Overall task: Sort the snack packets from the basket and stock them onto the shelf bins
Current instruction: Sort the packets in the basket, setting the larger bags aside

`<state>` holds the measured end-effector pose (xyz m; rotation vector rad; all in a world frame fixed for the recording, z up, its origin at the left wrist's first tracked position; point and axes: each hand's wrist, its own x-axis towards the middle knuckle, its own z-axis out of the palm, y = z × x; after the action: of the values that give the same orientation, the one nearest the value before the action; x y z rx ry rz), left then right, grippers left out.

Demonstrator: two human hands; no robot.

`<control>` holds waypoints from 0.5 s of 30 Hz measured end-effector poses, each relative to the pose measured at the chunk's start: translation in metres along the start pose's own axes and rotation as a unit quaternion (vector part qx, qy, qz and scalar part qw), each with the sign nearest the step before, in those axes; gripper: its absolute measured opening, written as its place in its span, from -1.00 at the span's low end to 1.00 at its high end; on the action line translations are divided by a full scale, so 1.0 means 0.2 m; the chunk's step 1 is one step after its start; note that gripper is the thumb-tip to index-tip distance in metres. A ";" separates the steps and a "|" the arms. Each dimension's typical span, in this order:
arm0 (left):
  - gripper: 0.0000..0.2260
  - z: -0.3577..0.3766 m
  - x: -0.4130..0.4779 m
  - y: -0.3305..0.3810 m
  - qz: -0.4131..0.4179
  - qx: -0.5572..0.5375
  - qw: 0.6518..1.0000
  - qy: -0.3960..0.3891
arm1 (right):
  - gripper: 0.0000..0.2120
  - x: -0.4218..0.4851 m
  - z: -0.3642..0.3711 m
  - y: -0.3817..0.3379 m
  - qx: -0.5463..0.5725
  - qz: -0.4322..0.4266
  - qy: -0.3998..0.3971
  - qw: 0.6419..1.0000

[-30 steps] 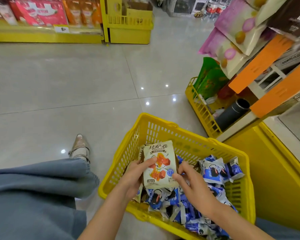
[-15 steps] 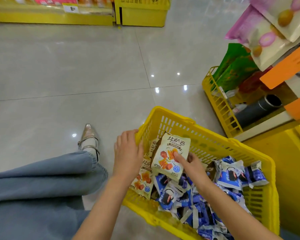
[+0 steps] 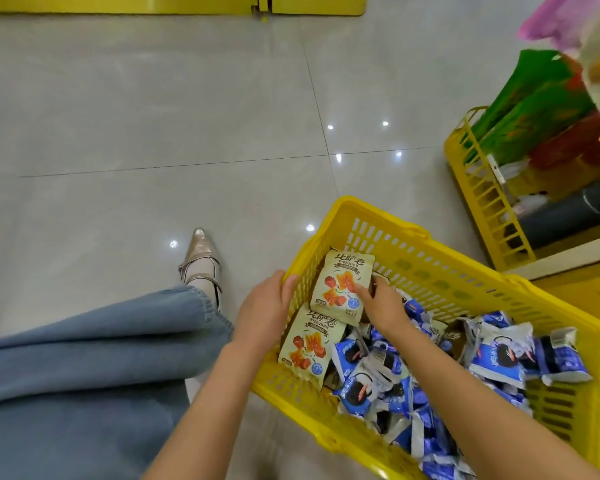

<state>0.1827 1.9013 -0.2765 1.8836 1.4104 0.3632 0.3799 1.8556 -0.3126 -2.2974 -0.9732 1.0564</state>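
A yellow plastic basket (image 3: 440, 271) stands on the floor, filled with several blue-and-white snack packets (image 3: 499, 351). Two cream packets with orange pictures lie at its left end. My right hand (image 3: 381, 303) pinches the upper cream packet (image 3: 340, 289) by its right edge, thumb on its face. The lower cream packet (image 3: 309, 344) leans against the basket's left wall. My left hand (image 3: 264, 313) grips the basket's left rim, fingers curled over the edge.
A yellow shelf bin (image 3: 478, 188) at the right holds green bags (image 3: 530, 109) and a dark tube (image 3: 568, 216). Pink-and-white bags (image 3: 582, 32) hang above it. My blue trouser leg (image 3: 84, 368) and pointed shoe (image 3: 198, 258) are at the left on grey floor tiles.
My left hand let go of the cream packet and moved to the basket's left rim. My right hand lowered the packet into the basket's left end. The camera tilted downward.
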 end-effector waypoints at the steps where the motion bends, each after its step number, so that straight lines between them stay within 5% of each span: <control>1: -0.72 0.00 0.00 0.00 -0.003 0.006 1.000 0.000 | -0.63 -0.02 -0.01 0.01 -0.012 -0.019 -0.017 1.000; 5: -0.72 -0.01 -0.02 0.05 0.001 0.059 0.998 0.029 | -0.63 -0.19 -0.16 0.11 -0.063 -0.082 -0.049 0.993; 10: -0.66 0.03 -0.05 0.19 0.045 0.156 0.978 0.127 | -0.66 -0.42 -0.46 0.34 -0.131 -0.114 0.056 0.983; 15: -0.73 0.23 -0.14 0.43 0.151 0.121 0.980 0.037 | -0.53 -0.50 -0.70 0.59 -0.202 -0.042 0.153 0.967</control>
<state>0.2616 1.8465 -0.2428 2.3157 1.2601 0.4266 0.4916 1.6915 -0.2519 -2.6073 -1.2288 0.4762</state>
